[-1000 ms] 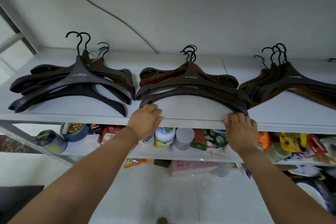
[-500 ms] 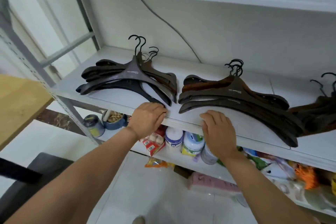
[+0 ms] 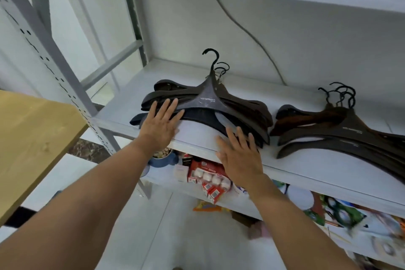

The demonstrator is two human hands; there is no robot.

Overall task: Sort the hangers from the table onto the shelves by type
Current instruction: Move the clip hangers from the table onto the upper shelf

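A stack of dark plastic hangers (image 3: 208, 103) with black hooks lies on the white shelf (image 3: 122, 114), left of centre. My left hand (image 3: 161, 121) lies flat with straight fingers on the stack's left arm. My right hand (image 3: 240, 153) lies flat with spread fingers on the stack's right arm, near the shelf's front edge. A second stack of dark and brown hangers (image 3: 341, 131) rests to the right, untouched.
A grey perforated upright (image 3: 50, 55) frames the shelf on the left. A wooden table corner (image 3: 32, 138) juts in at the left. The lower shelf holds a blue bowl (image 3: 163, 159), red boxes (image 3: 207, 175) and assorted packets. A cable (image 3: 247, 30) runs down the back wall.
Both hands moved left from the middle stack to the left stack and now lie flat on its two arms. The view turned left; the third stack on the right left the frame.
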